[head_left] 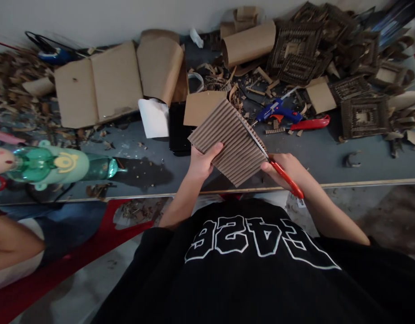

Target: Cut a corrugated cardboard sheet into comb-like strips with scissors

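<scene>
A sheet of corrugated cardboard, ridged side up, is tilted in front of my chest above the table's front edge. My left hand grips its left side, thumb on top and fingers hidden beneath. Red-handled scissors are in my right hand, their blades lying along the sheet's right edge, where a narrow strip shows beyond them. My right thumb is at the sheet's lower right corner. Just behind the sheet lies a flat brown cardboard piece.
A blue glue gun and a red box cutter lie beyond my right hand. Square corrugated frames pile up at the right. A green bottle stands left, near a seated person's arm. Cardboard scraps cover the far left.
</scene>
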A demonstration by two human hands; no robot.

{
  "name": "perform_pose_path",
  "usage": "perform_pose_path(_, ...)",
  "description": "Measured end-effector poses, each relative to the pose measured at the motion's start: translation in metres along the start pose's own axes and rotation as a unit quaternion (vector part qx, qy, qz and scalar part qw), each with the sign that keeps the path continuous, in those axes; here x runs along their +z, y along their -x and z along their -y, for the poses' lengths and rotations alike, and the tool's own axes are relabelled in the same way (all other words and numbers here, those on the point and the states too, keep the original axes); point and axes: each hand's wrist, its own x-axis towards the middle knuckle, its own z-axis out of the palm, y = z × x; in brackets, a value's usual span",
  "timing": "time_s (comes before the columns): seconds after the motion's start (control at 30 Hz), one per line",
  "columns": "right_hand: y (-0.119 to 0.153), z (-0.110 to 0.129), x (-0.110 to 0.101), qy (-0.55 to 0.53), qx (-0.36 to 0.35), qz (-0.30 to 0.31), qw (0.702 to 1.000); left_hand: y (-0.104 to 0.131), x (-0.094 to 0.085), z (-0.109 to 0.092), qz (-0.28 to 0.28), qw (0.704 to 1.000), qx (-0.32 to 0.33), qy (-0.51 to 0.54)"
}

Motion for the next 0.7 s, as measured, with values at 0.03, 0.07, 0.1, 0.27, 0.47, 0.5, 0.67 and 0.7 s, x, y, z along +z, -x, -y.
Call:
perform_pose_path(0.03,-0.001,0.001,-0.001,0.014,0.007,-0.004,1.0,0.0,0.0,0.001,-0.006,1.0,-0.004,0.004)
perform_pose_path(0.07,-0.001,0.001,-0.001,0.028,0.014,-0.007,0.999,0.001,0.0,0.002,-0.01,1.0,-0.009,0.007)
perform_pose_path(0.1,-0.001,0.002,-0.002,0.038,0.02,-0.011,0.999,0.001,0.0,0.003,-0.012,1.0,-0.013,0.008)
perform_pose_path(0.27,0.003,0.005,-0.002,0.042,0.017,-0.043,0.998,-0.002,-0.002,0.004,0.006,1.0,-0.019,0.003)
perform_pose_path(0.47,0.002,0.004,-0.005,-0.001,0.019,-0.034,0.999,-0.002,-0.007,0.001,0.028,0.999,0.0,-0.035)
perform_pose_path(0.5,0.003,0.004,-0.008,-0.013,0.012,-0.016,1.0,0.002,-0.006,0.0,0.031,0.999,-0.002,-0.042)
perform_pose_path(0.67,0.012,0.01,-0.03,-0.061,-0.053,0.04,0.996,0.032,0.007,-0.006,0.054,0.997,-0.017,-0.044)
perform_pose_path(0.7,0.012,0.012,-0.033,-0.055,-0.059,0.031,0.996,0.035,0.009,-0.006,0.049,0.998,-0.012,-0.041)
